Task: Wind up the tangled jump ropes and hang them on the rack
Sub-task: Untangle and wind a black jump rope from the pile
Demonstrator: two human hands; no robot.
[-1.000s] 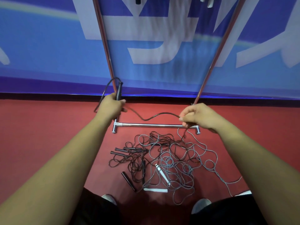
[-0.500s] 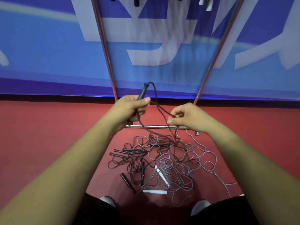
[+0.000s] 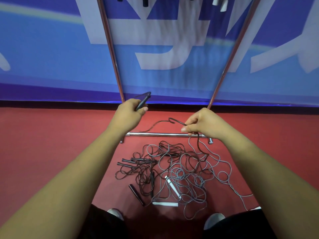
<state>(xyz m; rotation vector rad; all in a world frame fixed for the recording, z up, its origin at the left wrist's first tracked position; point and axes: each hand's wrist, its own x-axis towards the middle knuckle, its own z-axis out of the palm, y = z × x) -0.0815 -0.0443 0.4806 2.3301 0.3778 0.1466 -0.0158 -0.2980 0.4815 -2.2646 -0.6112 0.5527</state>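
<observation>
My left hand (image 3: 128,113) grips a black jump-rope handle (image 3: 143,101) that points up and to the right. Its black cord (image 3: 161,121) sags across to my right hand (image 3: 204,123), which pinches it between thumb and fingers. From there the cord drops into a tangled pile of black and grey ropes (image 3: 174,169) on the red floor. Black handles (image 3: 131,162) lie at the pile's left, white handles (image 3: 171,186) near its front. The chrome rack (image 3: 165,134) stands just behind the pile, its two uprights rising out of view.
A blue banner wall (image 3: 51,57) stands behind the rack. Handles of hung ropes (image 3: 219,2) dangle at the top edge. My shoes (image 3: 214,219) stand at the pile's near side. Red carpet (image 3: 43,144) stretches to both sides.
My hands have moved apart: the left drew the handle to the left, and the right slid out along the cord. The loop that stood between them is now pulled out into a sagging span.
</observation>
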